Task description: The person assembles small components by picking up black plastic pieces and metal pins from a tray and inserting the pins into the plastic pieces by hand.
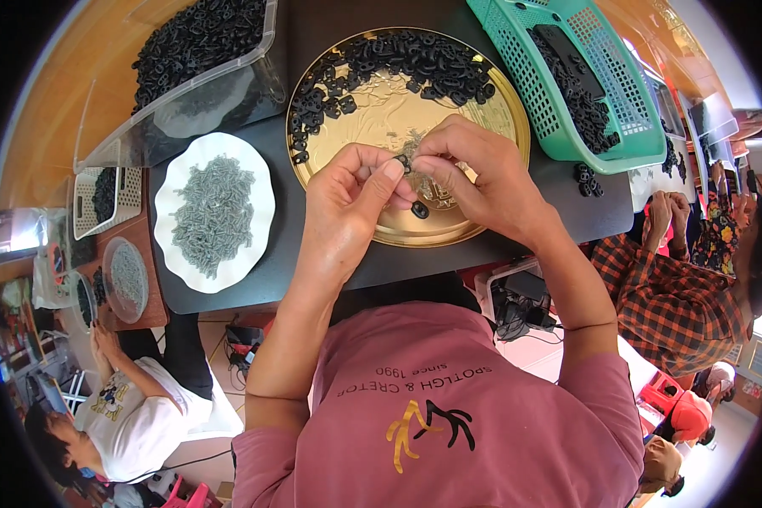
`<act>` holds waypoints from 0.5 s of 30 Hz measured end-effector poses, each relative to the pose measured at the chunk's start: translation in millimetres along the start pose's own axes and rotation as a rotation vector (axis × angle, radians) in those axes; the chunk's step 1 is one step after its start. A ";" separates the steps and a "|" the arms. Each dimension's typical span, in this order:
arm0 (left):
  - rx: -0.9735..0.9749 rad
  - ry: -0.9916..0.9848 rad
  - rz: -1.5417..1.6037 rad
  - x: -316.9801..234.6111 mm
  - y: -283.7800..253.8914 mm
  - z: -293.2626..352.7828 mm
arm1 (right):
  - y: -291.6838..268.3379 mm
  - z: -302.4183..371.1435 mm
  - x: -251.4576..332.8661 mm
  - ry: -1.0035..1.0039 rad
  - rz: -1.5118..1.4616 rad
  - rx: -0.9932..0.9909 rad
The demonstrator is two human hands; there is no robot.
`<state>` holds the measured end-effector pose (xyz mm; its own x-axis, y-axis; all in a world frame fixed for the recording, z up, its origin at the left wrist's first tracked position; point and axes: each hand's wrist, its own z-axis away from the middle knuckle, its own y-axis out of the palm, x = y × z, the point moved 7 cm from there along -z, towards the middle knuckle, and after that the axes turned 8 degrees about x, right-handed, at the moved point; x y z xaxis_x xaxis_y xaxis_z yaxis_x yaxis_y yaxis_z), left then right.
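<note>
Over the near half of a round gold tray (347,140), both my hands meet at the fingertips. My left hand (351,190) is closed in a pinch on a small black plastic part (402,162). Thumb and forefinger pressed together, my right hand (483,173) touches the same spot; what it pinches is too small to make out. Just below my left fingertips is a black oval piece (420,209) with holes. Many loose black parts (398,59) line the tray's far side. To the left, a white scalloped plate (171,245) bears a pile of small grey screw-like pieces (214,212).
A clear bin (203,97) heaped with black parts stands at the far left. On the right, a green perforated basket (643,140) holds more, and a few black pieces (588,179) lie beside it. Co-workers sit left (135,406) and right (669,296).
</note>
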<state>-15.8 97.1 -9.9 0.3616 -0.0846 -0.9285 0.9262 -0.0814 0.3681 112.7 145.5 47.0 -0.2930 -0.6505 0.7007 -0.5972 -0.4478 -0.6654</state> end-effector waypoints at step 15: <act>-0.029 0.040 -0.158 -5.0 2.9 2.3 | 8.1 2.8 -2.0 0.106 -0.121 -0.032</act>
<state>-15.2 95.0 -4.1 0.2145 -0.0329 -0.9762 0.9744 -0.0618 0.2162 110.6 141.4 39.4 -0.2940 -0.5238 0.7995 -0.6560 -0.4978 -0.5673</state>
